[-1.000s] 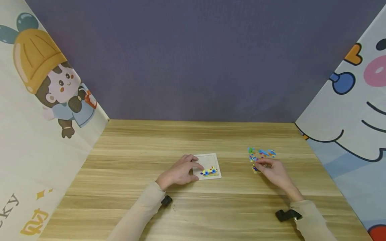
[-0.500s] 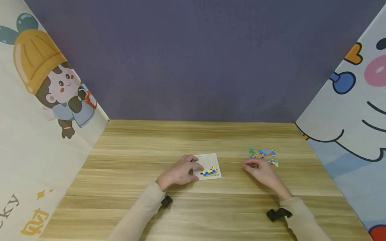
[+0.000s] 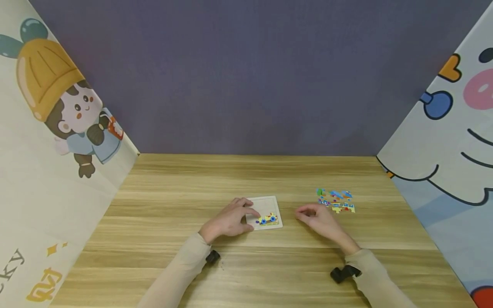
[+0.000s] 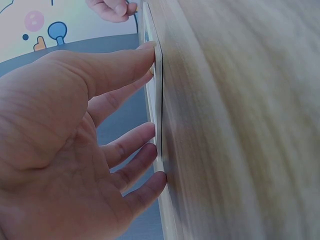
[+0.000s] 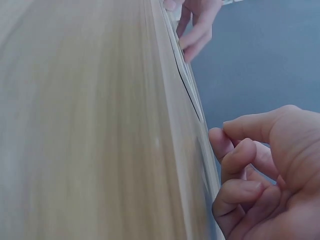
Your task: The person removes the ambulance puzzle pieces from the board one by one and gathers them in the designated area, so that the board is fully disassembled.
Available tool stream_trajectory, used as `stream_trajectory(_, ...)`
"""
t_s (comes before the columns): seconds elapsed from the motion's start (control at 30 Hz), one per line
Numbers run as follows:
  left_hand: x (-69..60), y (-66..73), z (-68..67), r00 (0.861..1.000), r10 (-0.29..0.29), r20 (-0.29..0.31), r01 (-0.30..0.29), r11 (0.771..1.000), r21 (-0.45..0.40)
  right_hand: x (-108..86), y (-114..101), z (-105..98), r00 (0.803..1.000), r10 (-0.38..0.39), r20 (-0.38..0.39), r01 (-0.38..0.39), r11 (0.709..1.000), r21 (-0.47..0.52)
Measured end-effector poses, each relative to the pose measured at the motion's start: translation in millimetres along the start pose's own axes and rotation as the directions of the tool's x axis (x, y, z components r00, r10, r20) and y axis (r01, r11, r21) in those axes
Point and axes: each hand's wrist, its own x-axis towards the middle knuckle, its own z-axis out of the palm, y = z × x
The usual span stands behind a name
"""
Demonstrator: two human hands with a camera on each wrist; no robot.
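A shallow white puzzle tray [image 3: 263,203] lies on the table, with joined yellow and blue puzzle pieces [image 3: 268,219] at its lower right showing a vehicle with wheels. My left hand [image 3: 231,218] rests at the tray's left side, fingers spread; in the left wrist view its thumb and fingertips [image 4: 150,131] touch the tray edge and surface. To the right of the tray, my right hand [image 3: 317,220] is above the table with thumb and index finger pinched together. The puzzle piece between them is hidden by the fingers in both views.
Several loose, colourful puzzle pieces [image 3: 336,195] lie in rows behind and right of the right hand. A dark panel [image 3: 246,85] closes off the table's [image 3: 185,179] far edge, and cartoon-printed panels [image 3: 454,171] stand on both sides.
My right hand has left the loose pieces and moved left toward the tray; the yellow and dark piece under its fingers is gone from its spot. The left hand stays put.
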Motion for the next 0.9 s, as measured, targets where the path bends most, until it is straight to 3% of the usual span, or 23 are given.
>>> stream_trajectory(0.27, 0.8, -0.3, 1.4, 1.000, -0.002, -0.002, 0.002, 1.000, 0.001, 5.7, -10.1, 19.0, 0.995, 0.013, 0.094, -0.023, 0.995, 0.097)
stream_trajectory(0.63, 1.2, -1.5, 0.9, 1.000, 0.012, -0.002, -0.012, 1.000, 0.004, 15.5, -26.6, 40.4, 0.983, -0.054, 0.174, 0.032, 0.991, 0.127)
stream_trajectory(0.9, 1.6, -2.1, 0.9, 1.000, 0.015, -0.007, -0.015, 1.000, -0.006, 18.5, -29.3, 44.6, 0.979, -0.077, 0.188, 0.054, 0.991, 0.126)
